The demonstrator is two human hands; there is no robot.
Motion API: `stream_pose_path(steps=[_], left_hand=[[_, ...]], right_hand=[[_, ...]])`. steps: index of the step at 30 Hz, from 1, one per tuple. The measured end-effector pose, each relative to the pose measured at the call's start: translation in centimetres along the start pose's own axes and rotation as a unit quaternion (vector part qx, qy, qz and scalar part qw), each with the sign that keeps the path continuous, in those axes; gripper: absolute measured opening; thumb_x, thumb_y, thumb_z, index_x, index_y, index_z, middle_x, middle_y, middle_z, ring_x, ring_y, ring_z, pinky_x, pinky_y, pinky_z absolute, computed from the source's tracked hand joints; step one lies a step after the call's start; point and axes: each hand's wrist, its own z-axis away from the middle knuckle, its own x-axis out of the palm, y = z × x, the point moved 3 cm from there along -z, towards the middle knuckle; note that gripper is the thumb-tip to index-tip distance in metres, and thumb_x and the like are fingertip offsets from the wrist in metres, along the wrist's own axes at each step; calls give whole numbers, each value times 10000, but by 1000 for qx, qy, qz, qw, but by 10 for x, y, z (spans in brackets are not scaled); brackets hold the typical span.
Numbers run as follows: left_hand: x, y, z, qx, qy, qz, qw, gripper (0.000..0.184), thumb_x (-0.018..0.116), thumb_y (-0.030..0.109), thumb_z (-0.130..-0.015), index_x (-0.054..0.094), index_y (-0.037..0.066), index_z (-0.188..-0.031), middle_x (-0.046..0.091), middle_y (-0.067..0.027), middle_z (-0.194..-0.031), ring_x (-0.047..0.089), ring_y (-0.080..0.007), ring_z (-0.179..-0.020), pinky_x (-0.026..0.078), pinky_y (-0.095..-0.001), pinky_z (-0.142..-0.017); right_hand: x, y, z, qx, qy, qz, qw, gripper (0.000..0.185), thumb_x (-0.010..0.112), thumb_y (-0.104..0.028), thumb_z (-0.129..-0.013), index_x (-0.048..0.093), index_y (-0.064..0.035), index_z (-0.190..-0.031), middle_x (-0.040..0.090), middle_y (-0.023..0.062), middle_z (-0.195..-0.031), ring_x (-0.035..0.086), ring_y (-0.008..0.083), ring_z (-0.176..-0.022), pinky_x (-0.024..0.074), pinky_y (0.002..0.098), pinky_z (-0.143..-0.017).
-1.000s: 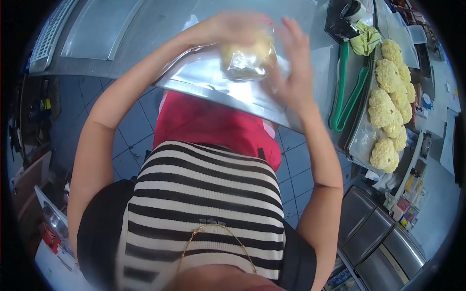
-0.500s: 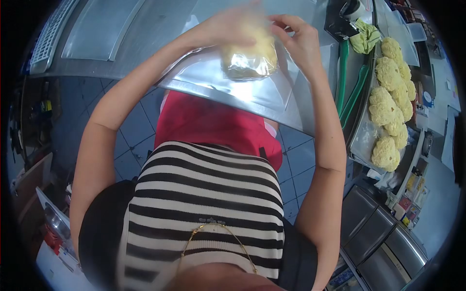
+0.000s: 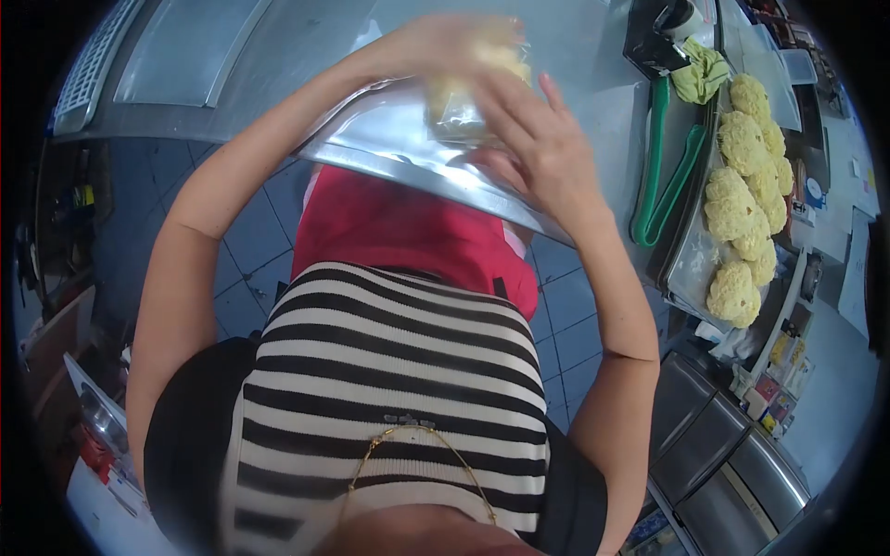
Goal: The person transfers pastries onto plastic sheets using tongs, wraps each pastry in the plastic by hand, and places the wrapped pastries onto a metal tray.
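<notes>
A clear plastic bag (image 3: pixel 456 119) with pale yellow food inside lies on shiny clear sheeting (image 3: pixel 389 130) at the front edge of the metal counter. My left hand (image 3: pixel 454 44) is over the far left part of the bag, its fingers smeared by motion. At the bag's right side, my right hand (image 3: pixel 542 139) rests its fingers against the plastic, thumb low and little gap visible between some fingers. Whether it pinches the plastic cannot be made out. Both hands hide part of the bag.
Green tongs (image 3: pixel 649 167) lie on the metal counter (image 3: pixel 306 56) to the right. Beyond them a tray (image 3: pixel 691 269) holds several shaggy yellow lumps (image 3: pixel 731 204). A crumpled yellow-green cloth (image 3: pixel 700 72) sits by a black box (image 3: pixel 649 42). A white grid rack (image 3: pixel 93 69) stands far left.
My right hand has come down and left from the bag's upper right corner onto its right side, fingers now spread more. My left hand stays over the far part, still blurred.
</notes>
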Motion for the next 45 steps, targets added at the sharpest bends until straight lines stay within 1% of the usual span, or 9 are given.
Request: stream_pose_path(steps=[7, 11, 14, 20, 23, 26, 40, 43, 45], left_hand=[[-13, -16, 4, 37, -78, 293, 952, 560, 532, 297, -849, 367, 13, -1302, 409, -127, -1314, 405, -180, -1201, 334, -291, -997], [-16, -16, 6, 62, -145, 103, 982, 555, 529, 378, -831, 426, 75, -1285, 383, -109, -1341, 304, -232, -1275, 261, -352, -1050], [-13, -1, 14, 206, -99, -211, 950, 525, 602, 353, -773, 491, 156, -1247, 364, -75, -1363, 214, -280, -1314, 194, -424, -1074], [-5, 3, 18, 230, -56, -255, 938, 534, 656, 285, -714, 518, 199, -1223, 362, -53, -1368, 211, -299, -1313, 177, -465, -1072], [-6, 4, 19, 244, -47, -294, 923, 544, 664, 247, -705, 516, 184, -1225, 362, -56, -1368, 234, -296, -1306, 210, -456, -1066], [-5, -1, 19, 169, -53, -166, 970, 517, 644, 237, -722, 520, 177, -1221, 369, -63, -1361, 289, -286, -1283, 255, -435, -1053], [-6, -5, 15, 158, -2, -138, 978, 459, 598, 287, -790, 522, 130, -1214, 452, -85, -1285, 423, -232, -1186, 342, -353, -996], [-10, -2, 13, 134, -2, -123, 983, 517, 581, 333, -812, 464, 111, -1264, 456, -107, -1275, 419, -228, -1189, 343, -346, -996], [-15, 0, 13, 72, -38, 215, 973, 582, 541, 372, -841, 367, 80, -1313, 443, -128, -1278, 412, -226, -1194, 350, -346, -990]], right_hand=[[10, 6, 5, 20, 1, 18, 1000, 466, 658, -278, -712, 554, -85, -1124, 529, 84, -1167, 499, 254, -1083, 320, 471, -979], [11, 8, 8, 25, 2, 33, 999, 473, 662, -283, -710, 550, -82, -1123, 520, 92, -1172, 494, 268, -1089, 311, 477, -979], [10, 7, 9, 32, 16, 29, 999, 481, 663, -275, -703, 542, -77, -1125, 518, 97, -1161, 484, 261, -1096, 307, 478, -982], [8, 9, 15, 66, 124, -48, 989, 492, 670, -245, -684, 536, -66, -1122, 515, 120, -1156, 470, 258, -1116, 348, 453, -962], [10, 7, 7, 46, 80, -45, 995, 475, 694, -228, -683, 555, -52, -1102, 522, 119, -1171, 481, 287, -1118, 385, 427, -930], [14, 8, 9, 24, 57, -25, 998, 482, 704, -220, -686, 554, -45, -1109, 528, 121, -1178, 488, 301, -1120, 410, 412, -910], [17, 9, 16, -50, 58, 74, 994, 474, 686, -176, -698, 550, -33, -1130, 571, 122, -1105, 530, 291, -1064, 416, 376, -911], [5, 15, 10, 22, 80, -34, 996, 424, 669, -158, -732, 553, -14, -1113, 567, 130, -1111, 541, 277, -1043, 418, 361, -908], [-5, 18, 5, 52, 93, -82, 991, 399, 661, -149, -748, 555, -5, -1104, 565, 134, -1114, 547, 270, -1033, 419, 354, -907]])
